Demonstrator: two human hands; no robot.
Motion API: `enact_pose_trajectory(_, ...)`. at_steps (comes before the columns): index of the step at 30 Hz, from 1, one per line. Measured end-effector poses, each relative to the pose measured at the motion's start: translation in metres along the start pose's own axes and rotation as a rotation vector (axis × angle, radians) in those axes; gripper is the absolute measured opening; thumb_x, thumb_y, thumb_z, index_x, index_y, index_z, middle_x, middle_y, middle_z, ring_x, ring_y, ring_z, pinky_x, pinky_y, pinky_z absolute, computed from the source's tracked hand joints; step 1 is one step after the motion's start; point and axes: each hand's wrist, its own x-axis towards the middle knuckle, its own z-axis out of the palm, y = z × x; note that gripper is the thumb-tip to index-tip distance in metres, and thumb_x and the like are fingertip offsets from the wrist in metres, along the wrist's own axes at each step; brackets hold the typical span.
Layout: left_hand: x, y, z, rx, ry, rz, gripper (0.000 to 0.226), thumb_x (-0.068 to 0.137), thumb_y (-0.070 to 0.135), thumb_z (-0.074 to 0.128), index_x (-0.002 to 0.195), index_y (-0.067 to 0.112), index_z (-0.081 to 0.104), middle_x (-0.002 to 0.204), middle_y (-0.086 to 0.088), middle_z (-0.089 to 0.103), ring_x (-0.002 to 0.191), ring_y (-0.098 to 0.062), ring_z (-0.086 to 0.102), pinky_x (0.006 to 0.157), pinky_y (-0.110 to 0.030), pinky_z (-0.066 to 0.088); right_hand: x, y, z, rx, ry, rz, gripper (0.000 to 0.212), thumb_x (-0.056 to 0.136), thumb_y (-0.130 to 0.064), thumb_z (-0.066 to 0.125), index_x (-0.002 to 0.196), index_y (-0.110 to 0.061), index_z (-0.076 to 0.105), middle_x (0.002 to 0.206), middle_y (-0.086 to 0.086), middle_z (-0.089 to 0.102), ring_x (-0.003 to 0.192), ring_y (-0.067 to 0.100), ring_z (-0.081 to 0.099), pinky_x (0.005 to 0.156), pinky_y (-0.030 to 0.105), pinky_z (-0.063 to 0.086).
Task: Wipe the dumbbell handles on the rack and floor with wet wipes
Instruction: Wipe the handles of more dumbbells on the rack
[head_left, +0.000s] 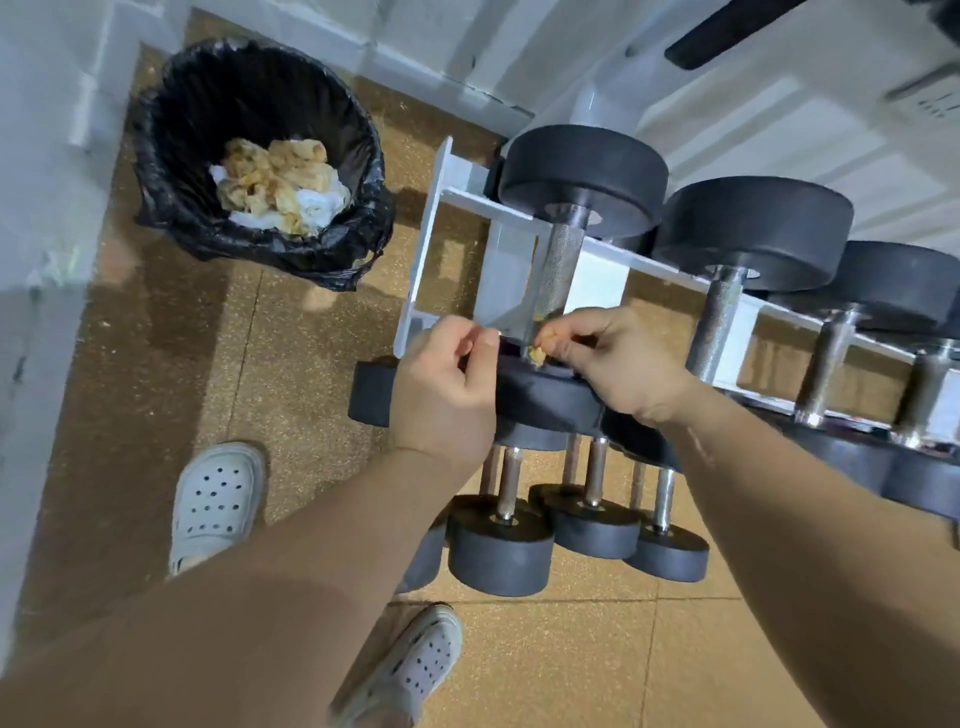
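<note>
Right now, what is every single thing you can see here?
floor: tan speckled tiles, all around
bin: one, black liner, on the floor at upper left
used wipes: a heap, white and yellow-brown, inside the bin
rack: one, white, middle to right
top-row dumbbells: at least four, black ends and silver handles, across the rack
lower dumbbells: several, black and silver, beneath the top row
wall: white, behind the rack
wipe: one small yellowish scrap, at the near end of the leftmost handle
shoes: two, white with holes, on the floor
left hand: fingers curled, beside the rack's end
right hand: pinches the wipe
</note>
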Motion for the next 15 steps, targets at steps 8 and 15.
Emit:
enact_pose_trajectory(8, 0.019, 0.026, 0.062, 0.199, 0.383, -0.405, 0.037, 0.099, 0.056, 0.039, 0.096, 0.023, 0.054, 0.1, 0.001, 0.059, 0.105, -0.027, 0.052, 0.083, -0.041, 0.04, 0.039, 0.009, 0.001, 0.277, 0.355, -0.012, 0.01, 0.094, -0.022, 0.067, 0.091, -0.024, 0.058, 0.085, 0.014, 0.065, 0.079, 0.026, 0.062, 0.08, 0.042, 0.053)
enact_pose_trajectory(15, 0.018, 0.027, 0.066, 0.162, 0.417, -0.3, 0.014, 0.099, 0.038, 0.049, 0.087, 0.032, 0.048, 0.087, 0.007, 0.055, 0.091, -0.023, 0.051, 0.076, -0.035, 0.033, 0.017, 0.033, 0.004, 0.345, 0.134, 0.057, 0.02, 0.09, -0.012, 0.071, 0.076, -0.021, 0.06, 0.083, 0.018, 0.064, 0.083, 0.026, 0.064, 0.084, 0.041, 0.053)
